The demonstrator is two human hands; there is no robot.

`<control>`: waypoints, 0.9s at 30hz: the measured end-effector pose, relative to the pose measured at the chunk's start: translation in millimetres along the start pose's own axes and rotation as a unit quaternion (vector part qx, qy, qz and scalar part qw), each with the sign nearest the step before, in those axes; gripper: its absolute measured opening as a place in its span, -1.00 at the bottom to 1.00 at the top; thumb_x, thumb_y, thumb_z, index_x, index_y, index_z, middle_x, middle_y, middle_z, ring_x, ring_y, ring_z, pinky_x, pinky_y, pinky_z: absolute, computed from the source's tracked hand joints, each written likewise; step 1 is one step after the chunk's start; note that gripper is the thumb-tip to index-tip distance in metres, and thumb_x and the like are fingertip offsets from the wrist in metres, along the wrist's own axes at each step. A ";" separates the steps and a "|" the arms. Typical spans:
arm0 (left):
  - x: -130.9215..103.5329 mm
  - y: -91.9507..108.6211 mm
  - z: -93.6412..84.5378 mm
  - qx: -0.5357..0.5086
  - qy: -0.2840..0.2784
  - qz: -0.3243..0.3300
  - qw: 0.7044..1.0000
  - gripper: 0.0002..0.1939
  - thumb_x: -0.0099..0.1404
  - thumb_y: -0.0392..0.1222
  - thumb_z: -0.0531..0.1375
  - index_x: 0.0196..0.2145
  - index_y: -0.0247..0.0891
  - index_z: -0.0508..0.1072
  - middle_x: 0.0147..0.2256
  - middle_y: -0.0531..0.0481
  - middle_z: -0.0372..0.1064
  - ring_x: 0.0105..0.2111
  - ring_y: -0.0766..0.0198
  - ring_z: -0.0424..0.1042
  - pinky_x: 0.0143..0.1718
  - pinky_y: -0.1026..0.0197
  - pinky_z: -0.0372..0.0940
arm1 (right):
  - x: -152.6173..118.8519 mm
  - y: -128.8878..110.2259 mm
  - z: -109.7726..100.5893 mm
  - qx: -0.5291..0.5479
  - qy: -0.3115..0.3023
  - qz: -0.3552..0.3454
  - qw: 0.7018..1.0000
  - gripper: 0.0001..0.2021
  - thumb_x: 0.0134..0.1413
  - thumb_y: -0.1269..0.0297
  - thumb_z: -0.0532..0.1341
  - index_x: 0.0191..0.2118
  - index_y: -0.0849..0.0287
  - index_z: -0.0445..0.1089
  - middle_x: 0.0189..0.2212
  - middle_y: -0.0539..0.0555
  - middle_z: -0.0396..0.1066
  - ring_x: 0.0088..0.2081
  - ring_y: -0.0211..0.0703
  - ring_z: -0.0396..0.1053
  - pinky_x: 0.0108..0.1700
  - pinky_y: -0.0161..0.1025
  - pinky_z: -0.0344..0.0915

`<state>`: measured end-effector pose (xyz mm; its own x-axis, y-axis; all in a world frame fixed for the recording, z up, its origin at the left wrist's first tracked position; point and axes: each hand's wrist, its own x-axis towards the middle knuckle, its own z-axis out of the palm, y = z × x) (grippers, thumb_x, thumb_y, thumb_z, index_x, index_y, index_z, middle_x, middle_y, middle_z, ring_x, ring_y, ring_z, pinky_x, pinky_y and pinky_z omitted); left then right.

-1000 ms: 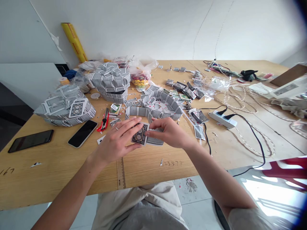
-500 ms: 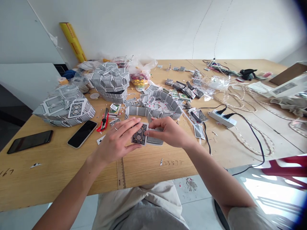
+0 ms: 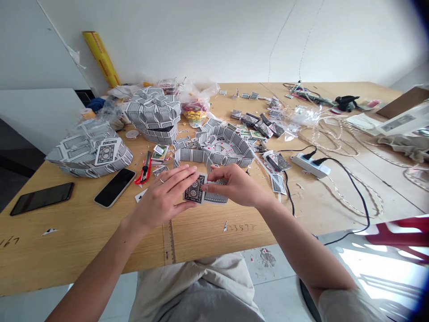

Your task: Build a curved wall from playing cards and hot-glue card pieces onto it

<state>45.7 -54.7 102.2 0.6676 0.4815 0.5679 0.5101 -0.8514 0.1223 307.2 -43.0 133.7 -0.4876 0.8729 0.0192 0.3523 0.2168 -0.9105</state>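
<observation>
On the surface (image 3: 77, 223) before the card tray (image 3: 234, 160), we find left hand (image 3: 167, 192) and right hand (image 3: 231, 184) holding cards (image 3: 194, 193), apparently aligning; steadiness required next.

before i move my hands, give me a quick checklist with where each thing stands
1. Left hand on dark card: ok, fingers above, thumb below.
2. Right hand at grey card: ok, thumb at the dark card's edge.
3. Cards fastened together: cannot tell.
4. Red knife apart from both hands: ok, beyond the left.
5. Tabletop nearest you free of scraps: not ok, a paper scrap lies there.
</observation>
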 end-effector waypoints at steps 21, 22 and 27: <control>-4.2 3.2 0.9 -0.005 -0.004 -0.001 1.000 -0.23 0.44 -0.04 0.36 0.47 -0.21 0.21 0.38 -0.22 0.33 0.41 -0.04 0.29 0.42 -0.15 0.30 | -1.4 4.0 4.6 -0.041 0.009 -0.024 0.999 -0.76 0.27 0.15 0.36 -0.39 0.16 0.53 -0.53 -0.12 0.36 -0.44 -0.27 0.23 0.15 -0.07 0.34; -6.4 4.2 0.8 -0.007 -0.006 -0.003 1.000 -0.23 0.43 -0.05 0.37 0.47 -0.22 0.21 0.38 -0.23 0.33 0.41 -0.05 0.28 0.42 -0.15 0.30 | -3.4 4.5 7.5 -0.056 0.018 -0.034 0.998 -0.76 0.28 0.16 0.34 -0.39 0.14 0.52 -0.53 -0.13 0.36 -0.43 -0.27 0.26 0.26 -0.01 0.29; -24.9 13.9 1.1 0.010 -0.032 -0.012 0.999 -0.27 0.43 -0.15 0.37 0.45 -0.23 0.23 0.38 -0.23 0.34 0.43 -0.08 0.25 0.42 -0.15 0.26 | -23.0 17.6 30.9 -0.107 0.039 -0.062 0.992 -0.81 0.34 0.22 0.33 -0.34 0.12 0.51 -0.42 -0.08 0.51 -0.32 -0.17 0.51 0.48 0.14 0.11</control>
<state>36.7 -78.2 88.8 0.6874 0.5148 0.5122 0.5371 -0.8351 0.1186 300.0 -72.8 104.5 -0.4777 0.8630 0.1647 0.4597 0.4053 -0.7902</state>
